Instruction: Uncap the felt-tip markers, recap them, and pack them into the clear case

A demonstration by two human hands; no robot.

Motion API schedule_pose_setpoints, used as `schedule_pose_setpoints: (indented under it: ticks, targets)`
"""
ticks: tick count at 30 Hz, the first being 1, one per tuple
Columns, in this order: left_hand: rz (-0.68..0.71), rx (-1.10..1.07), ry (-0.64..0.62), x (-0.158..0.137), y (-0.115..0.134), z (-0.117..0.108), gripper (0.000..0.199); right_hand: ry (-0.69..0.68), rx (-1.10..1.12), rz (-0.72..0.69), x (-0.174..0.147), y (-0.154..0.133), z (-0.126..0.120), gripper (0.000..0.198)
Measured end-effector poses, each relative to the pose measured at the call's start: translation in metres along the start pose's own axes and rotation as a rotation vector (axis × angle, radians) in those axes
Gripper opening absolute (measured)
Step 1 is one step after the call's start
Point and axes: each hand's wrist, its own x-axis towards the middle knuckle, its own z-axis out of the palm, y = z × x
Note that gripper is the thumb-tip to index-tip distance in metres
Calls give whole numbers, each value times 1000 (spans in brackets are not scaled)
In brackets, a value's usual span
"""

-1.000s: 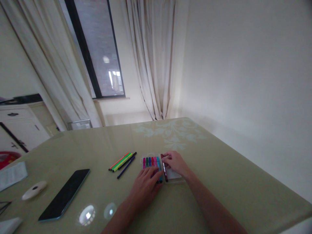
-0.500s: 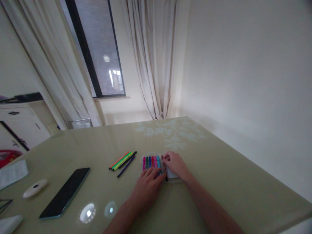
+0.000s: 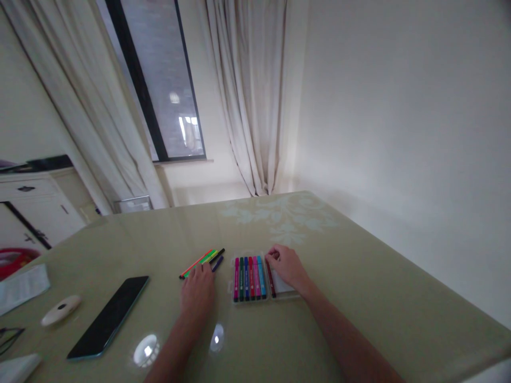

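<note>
A clear plastic marker case [image 3: 250,302] lies opened flat, with a row of coloured markers [image 3: 250,277] in its left half. In its right half lies a dark red-brown marker [image 3: 271,282]. My right hand [image 3: 286,267] rests over that half, thumb and fingertips pinched at the marker's top end. To the left of the case, my left hand [image 3: 198,290] reaches over several loose markers [image 3: 202,260], fingers extended and partly covering them. A dark purple marker [image 3: 217,263] shows beside its fingertips; whether they touch it, I cannot tell.
A black tablet or large phone [image 3: 109,316] lies on the glossy table [image 3: 339,340] at left, near a white oval object [image 3: 61,310] and papers [image 3: 24,287]. A wall [image 3: 419,159] borders the table's right side; curtains [image 3: 255,106] hang behind.
My left hand has moved left from the case to the loose markers, uncovering the row in the case. My right hand stays at the red-brown marker.
</note>
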Motion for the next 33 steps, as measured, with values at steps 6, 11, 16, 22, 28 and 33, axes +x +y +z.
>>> schedule_pose_setpoints:
  ticks: [6, 11, 16, 22, 28, 33]
  targets:
    - [129, -690, 73, 0, 27, 3, 33, -129, 272, -177, -8, -16, 8, 22]
    - [292, -1020, 74, -11, 50, 3, 32, -195, 496, -191, -9, -21, 16, 26]
    - [355, -1039, 36, -19, 56, 0, 32, -223, 771, -40, -3, -17, 20, 27]
    - [688, -641, -5, -34, 64, 4, 46, -19, 675, 85, 14, 5, -5, 24]
    - [695, -418, -38, -36, 71, -1, 40, -87, 466, 141, 18, 24, -16, 10]
    - [686, -373, -5, -34, 68, -7, 41, -140, 314, 163, 10, 17, 0, 11]
